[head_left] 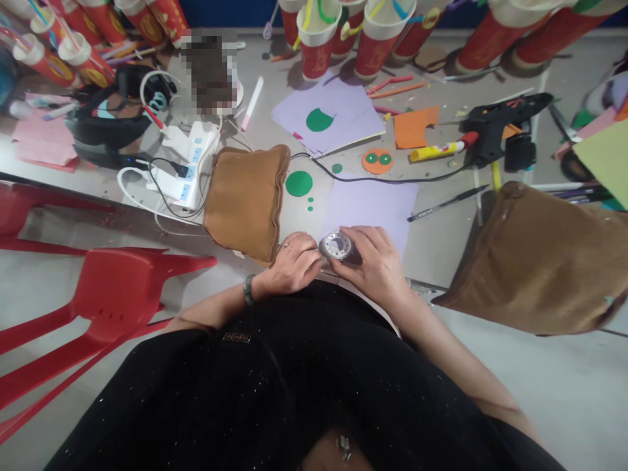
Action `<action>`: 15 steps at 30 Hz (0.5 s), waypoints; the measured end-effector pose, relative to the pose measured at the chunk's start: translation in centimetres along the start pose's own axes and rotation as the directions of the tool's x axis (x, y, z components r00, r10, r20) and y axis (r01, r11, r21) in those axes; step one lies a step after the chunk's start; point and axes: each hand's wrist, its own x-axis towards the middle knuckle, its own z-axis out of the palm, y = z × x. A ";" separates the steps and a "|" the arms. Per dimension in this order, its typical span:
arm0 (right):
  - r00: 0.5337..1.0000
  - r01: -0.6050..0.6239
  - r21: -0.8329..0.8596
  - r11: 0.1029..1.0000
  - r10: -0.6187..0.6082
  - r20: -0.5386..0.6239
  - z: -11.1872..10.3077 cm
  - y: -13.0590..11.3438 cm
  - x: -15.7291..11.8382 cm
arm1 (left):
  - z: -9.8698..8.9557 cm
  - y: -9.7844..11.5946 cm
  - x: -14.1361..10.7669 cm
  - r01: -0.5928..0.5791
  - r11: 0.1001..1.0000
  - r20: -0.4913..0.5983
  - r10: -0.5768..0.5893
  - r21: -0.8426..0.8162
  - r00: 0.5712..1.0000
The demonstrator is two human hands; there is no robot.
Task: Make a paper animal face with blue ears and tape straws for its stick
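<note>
My right hand (375, 261) grips a small round silver-grey object (337, 244) with a ring of small holes around its top, thumb and fingers on its sides. What kind of tool it is I cannot make out. It sits over the near edge of a sheet of lilac paper (373, 203). Just left of it, my left hand (296, 261) is closed with curled fingers, the fingertips near the object's side; whether they hold anything is hidden. Beyond the hands lie a green paper circle (299, 184), tiny green dots and an orange paper circle (377, 161) bearing two green dots.
Brown cushion-like pieces flank me, one left (245, 199) and one right (549, 261). A black glue gun (505, 124) trails its cable across the table. A pen (446, 203), a power strip (189, 167) and red paper cups (377, 39) stand around. A red chair (115, 294) is at left.
</note>
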 end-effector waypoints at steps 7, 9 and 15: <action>1.000 -0.013 0.015 1.000 0.013 0.016 0.0 0.0 0.1 | 0.2 -0.5 -0.5 -0.023 1.000 0.002 0.023 0.019 1.000; 1.000 -0.013 0.010 1.000 0.013 0.010 0.1 0.1 0.1 | 0.2 -0.5 -0.5 -0.038 0.998 0.011 0.037 0.041 0.999; 1.000 -0.002 -0.001 1.000 0.002 0.008 0.1 0.2 0.1 | 0.0 -0.6 0.2 -0.104 0.992 0.007 0.104 0.076 0.995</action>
